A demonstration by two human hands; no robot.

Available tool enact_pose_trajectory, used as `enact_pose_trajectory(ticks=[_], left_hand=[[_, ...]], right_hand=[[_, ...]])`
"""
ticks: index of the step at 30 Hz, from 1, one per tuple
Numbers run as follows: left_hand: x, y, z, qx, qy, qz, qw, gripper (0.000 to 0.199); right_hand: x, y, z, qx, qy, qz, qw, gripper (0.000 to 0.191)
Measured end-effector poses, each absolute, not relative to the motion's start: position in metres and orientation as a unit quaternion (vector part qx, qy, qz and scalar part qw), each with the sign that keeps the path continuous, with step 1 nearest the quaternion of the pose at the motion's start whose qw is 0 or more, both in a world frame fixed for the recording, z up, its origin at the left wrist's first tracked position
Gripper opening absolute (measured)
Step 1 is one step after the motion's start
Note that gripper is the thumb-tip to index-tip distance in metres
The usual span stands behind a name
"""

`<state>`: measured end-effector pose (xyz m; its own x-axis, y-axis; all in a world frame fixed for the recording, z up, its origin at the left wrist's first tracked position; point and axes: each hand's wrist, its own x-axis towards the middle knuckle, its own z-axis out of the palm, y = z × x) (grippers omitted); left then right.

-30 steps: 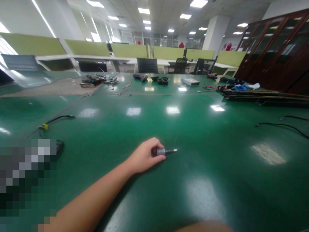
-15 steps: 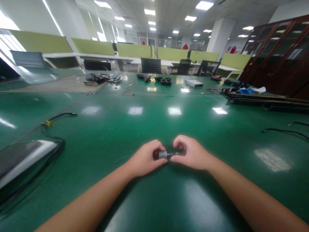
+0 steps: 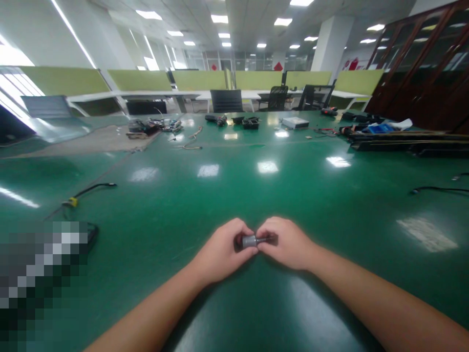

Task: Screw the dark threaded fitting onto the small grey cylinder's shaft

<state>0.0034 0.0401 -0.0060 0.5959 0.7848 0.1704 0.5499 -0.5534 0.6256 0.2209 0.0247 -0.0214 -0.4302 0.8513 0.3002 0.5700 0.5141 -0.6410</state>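
Between my hands, over the green tabletop point(image 3: 220, 205), lies a small grey cylinder point(image 3: 249, 241) with a thin dark stem pointing right; its exact kind is too small to tell. My left hand point(image 3: 229, 249) pinches the grey body between thumb and fingers. The fingers of my right hand point(image 3: 286, 244) are closed around the stem, their tips close to the left hand's. Part of the stem is hidden inside the right hand.
Blurred blocks cover a dark object point(image 3: 36, 264) at the left. A black cable point(image 3: 91, 188) lies behind it, another cable point(image 3: 439, 189) at the right. Across the far side are a power drill point(image 3: 216, 120), black trays point(image 3: 251, 123), a white box point(image 3: 295, 122) and dark long bars point(image 3: 403, 141).
My right hand has moved left towards the left hand, and its fingers have closed in on the stem. The left hand keeps its pinch. The view has shifted slightly.
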Motion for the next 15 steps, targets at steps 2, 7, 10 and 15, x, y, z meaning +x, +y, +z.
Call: enact_pose_trajectory(ticks=[2, 7, 10, 15], left_hand=[[0.0045, 0.0396, -0.0059, 0.850, 0.401, 0.221, 0.261, 0.018], [0.0049, 0.0404, -0.0046, 0.846, 0.406, 0.221, 0.267, 0.017], [0.0044, 0.0407, -0.0046, 0.847, 0.403, 0.223, 0.265, 0.018], [0.0034, 0.0404, -0.0052, 0.846, 0.403, 0.224, 0.267, 0.018]], right_hand=[[0.2214, 0.0253, -0.0219, -0.434, -0.817, 0.226, 0.306, 0.009], [0.2241, 0.0279, -0.0229, -0.432, -0.819, 0.227, 0.302, 0.009], [0.2264, 0.0283, -0.0235, -0.432, -0.819, 0.227, 0.302, 0.009], [0.2283, 0.0265, -0.0232, -0.434, -0.819, 0.229, 0.298, 0.009]])
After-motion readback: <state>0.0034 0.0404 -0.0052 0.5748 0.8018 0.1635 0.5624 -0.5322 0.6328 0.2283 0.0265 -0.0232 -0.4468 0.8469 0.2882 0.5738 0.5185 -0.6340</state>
